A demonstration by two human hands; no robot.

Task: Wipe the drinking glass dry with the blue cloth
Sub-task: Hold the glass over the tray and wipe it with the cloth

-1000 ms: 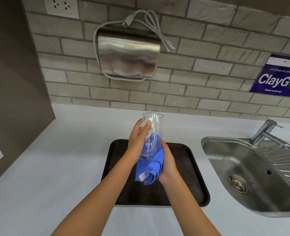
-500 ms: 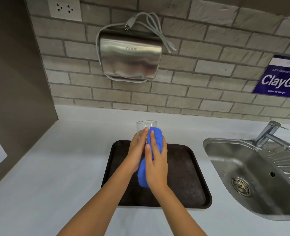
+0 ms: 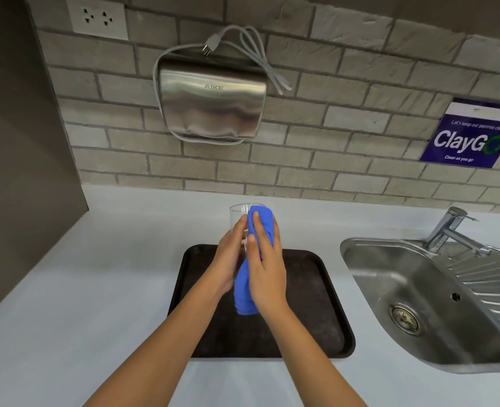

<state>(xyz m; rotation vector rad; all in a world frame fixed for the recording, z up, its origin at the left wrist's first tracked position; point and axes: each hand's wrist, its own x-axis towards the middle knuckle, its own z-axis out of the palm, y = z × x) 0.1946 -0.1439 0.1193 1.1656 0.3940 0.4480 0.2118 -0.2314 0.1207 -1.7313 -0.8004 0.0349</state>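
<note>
A clear drinking glass (image 3: pixel 237 212) is held upright above the dark tray (image 3: pixel 307 292); only its rim and upper left wall show. My left hand (image 3: pixel 228 259) grips the glass from the left side. The blue cloth (image 3: pixel 260 221) is wrapped over the glass's right side and hangs down below it. My right hand (image 3: pixel 268 274) presses the cloth flat against the glass, fingers pointing up toward the rim. Most of the glass is hidden behind my hands and the cloth.
A steel sink (image 3: pixel 428 304) with a tap (image 3: pixel 448 230) lies to the right. A metal hand dryer (image 3: pixel 212 104) with a loose cord hangs on the brick wall. The white counter (image 3: pixel 96 289) extends left to a dark side wall (image 3: pixel 17 160).
My right hand came from under the glass up onto its side with the cloth, covering it. The glass has come down slightly toward the tray since the first frame.
</note>
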